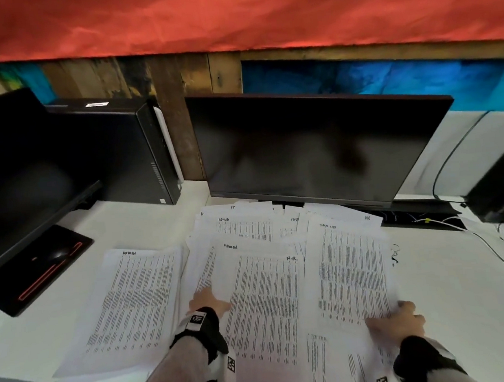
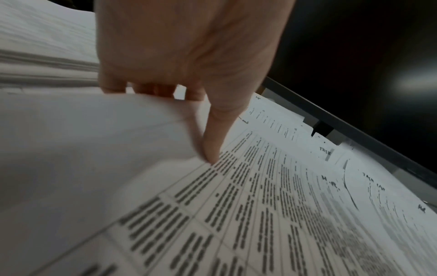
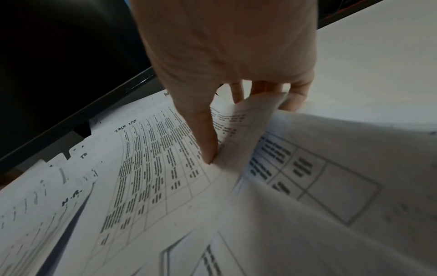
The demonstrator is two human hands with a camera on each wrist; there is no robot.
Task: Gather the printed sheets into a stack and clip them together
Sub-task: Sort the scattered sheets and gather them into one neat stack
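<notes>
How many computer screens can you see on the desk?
2. One dark monitor stands in the middle, right behind the printed sheets. Another dark screen leans at the far left. More could be hidden outside the picture.

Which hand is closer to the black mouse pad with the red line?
Left. The left hand is on the papers, right of the mouse pad; the right hand is farther right, across the sheets.

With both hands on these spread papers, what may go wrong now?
The right hand pinches the buckled corner of a sheet; pulling may crease or tear it. The left hand lifts the edge of only one sheet, so the separate pile beside it may stay out of the stack.
</notes>
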